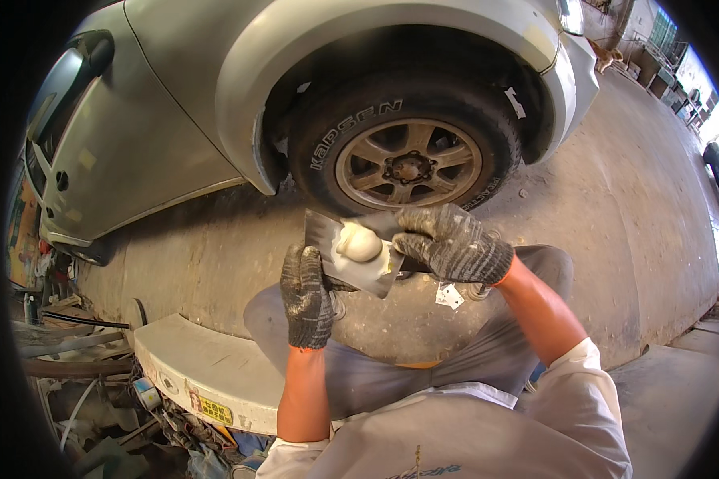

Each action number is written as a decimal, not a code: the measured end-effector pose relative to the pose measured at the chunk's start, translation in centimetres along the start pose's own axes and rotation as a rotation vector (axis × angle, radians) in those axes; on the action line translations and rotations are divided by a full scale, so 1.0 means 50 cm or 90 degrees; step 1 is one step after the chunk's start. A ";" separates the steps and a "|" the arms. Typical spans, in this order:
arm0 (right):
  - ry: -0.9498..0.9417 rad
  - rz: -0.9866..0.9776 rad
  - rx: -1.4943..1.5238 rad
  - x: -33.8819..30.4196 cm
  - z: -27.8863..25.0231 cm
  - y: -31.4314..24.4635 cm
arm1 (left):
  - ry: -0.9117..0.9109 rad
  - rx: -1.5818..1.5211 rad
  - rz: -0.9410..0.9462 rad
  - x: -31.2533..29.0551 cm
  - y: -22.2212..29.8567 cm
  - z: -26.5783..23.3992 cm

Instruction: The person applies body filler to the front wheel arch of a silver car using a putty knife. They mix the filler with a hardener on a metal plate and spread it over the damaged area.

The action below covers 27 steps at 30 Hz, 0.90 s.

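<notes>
The left hand (306,299) in a dirty glove holds the left side of a flat gray plate (367,278). The gloved right hand (459,243) pinches its right edge. A blob of cream putty (361,243) sits on top, near the car's wheel (408,166).

A lump of paste (361,243) lies on a plate (369,279) between left hand (305,299) and right hand (454,244), before the car's wheel (408,168).

Flr (639,184) (dusty, brownish) | car whl (408,167) standing on it | wht card (450,296) too
</notes>
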State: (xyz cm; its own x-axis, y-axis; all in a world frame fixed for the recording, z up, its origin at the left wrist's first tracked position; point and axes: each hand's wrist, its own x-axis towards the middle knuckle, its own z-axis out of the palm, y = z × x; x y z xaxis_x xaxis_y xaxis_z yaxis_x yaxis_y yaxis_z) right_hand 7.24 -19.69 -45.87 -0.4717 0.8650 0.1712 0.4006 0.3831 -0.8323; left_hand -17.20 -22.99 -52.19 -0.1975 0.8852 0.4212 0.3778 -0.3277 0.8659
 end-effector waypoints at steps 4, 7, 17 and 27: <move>0.112 -0.208 -0.375 -0.009 -0.016 -0.008 | 0.046 -0.210 -0.247 -0.009 -0.006 0.019; 0.223 -0.289 -0.406 -0.019 0.006 -0.018 | 0.043 0.065 -0.088 -0.017 -0.021 0.038; 0.220 -0.255 -0.428 -0.034 0.055 -0.014 | 0.065 0.487 0.350 -0.039 -0.046 0.059; 0.231 -0.254 -0.393 -0.030 0.067 -0.017 | -0.042 0.245 0.070 -0.025 -0.061 0.040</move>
State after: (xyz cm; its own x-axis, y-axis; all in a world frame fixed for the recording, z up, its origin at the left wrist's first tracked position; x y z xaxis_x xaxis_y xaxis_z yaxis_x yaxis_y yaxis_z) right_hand 4.98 -22.39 -47.19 -0.4285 0.6367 0.6411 0.6666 0.7017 -0.2514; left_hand -16.28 -22.42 -55.88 -0.0832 0.8749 0.4771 0.7065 -0.2859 0.6475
